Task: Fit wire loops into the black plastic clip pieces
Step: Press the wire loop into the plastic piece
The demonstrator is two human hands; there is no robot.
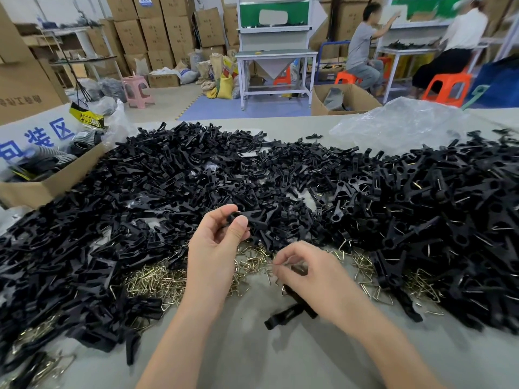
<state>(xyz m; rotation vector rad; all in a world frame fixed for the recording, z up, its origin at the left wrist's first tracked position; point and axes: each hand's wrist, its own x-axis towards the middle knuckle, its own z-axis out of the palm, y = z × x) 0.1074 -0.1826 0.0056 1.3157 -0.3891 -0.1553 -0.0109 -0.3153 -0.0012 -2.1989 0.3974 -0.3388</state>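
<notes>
Head view: left hand [216,248] is up off the table [266,360], thumb and forefinger pinching one black clip piece [248,220] by its ring end, the other fingers curled loose. Right hand [306,273] is lower and nearer, just above the brass wire loops [157,282], fingertips drawn into a tight pinch. It's motion-blurred, so I can't tell if a loop is in there or nothing.

One loose clip piece [283,315] lies on bare table under the right wrist. The loops are spread along the near edge, half buried under the plastic. The big heap of bare clip pieces [182,175] covers the left and middle, out to the far edge. The right-side heap [449,209] shows wire ends, so probably finished ones. Cardboard box [42,189] sits at the far left corner, clear plastic bag [398,127] at the far right.

Judgement: loop not yet in the clip.

Risks:
- The loops are tangled, so a pick may drag up two or snag.
- It's a thin wire in a fingertip pinch, so it could slip and vanish back into the pile.
- The clip is held only at one end and could twist when the loop is pushed in, leaving it half-seated.
- The two heaps touch mid-table, so bare and finished parts can mix.
</notes>
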